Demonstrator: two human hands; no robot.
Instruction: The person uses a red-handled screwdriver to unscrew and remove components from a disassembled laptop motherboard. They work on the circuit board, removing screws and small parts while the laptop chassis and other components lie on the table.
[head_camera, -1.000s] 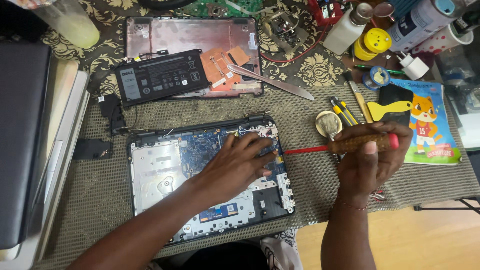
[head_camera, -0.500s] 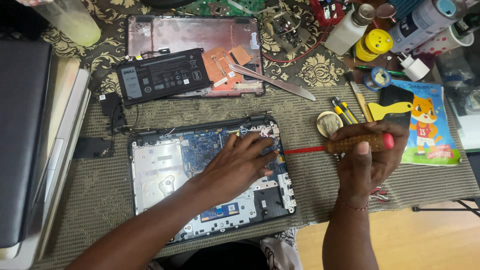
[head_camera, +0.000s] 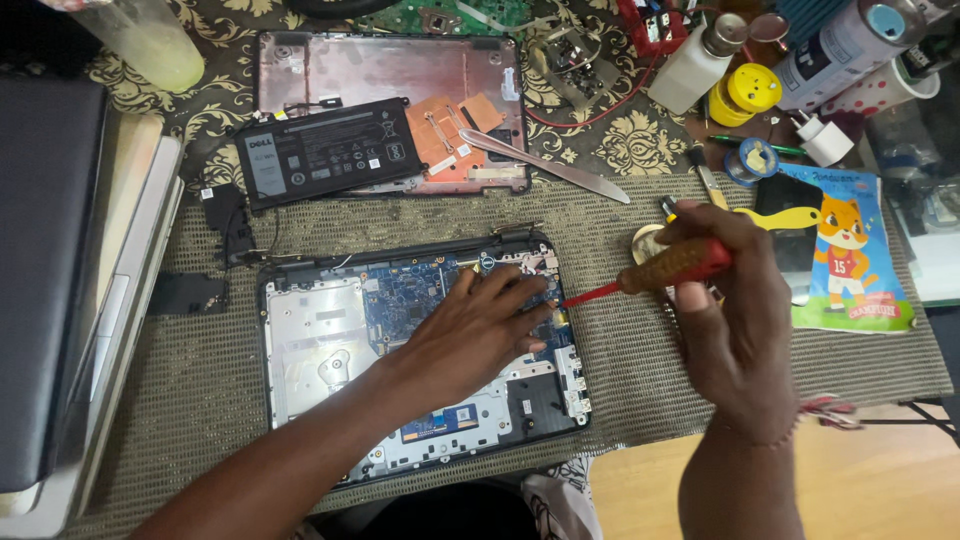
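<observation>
Head cam: left hand (head_camera: 478, 330) lies flat, gripping nothing, pinning the opened laptop (head_camera: 420, 360) steady, while right hand (head_camera: 725, 320) wraps the screwdriver (head_camera: 650, 275), tip at its edge.

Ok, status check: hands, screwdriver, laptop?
Left hand flat on open laptop. Right hand grips screwdriver, tip at laptop's right edge. Battery lies apart, nothing blocking.

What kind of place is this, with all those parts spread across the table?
Probably a small electronics repair bench. An opened laptop lies under the left hand, the right hand holds a screwdriver, and a removed battery lies on a detached cover.
</observation>
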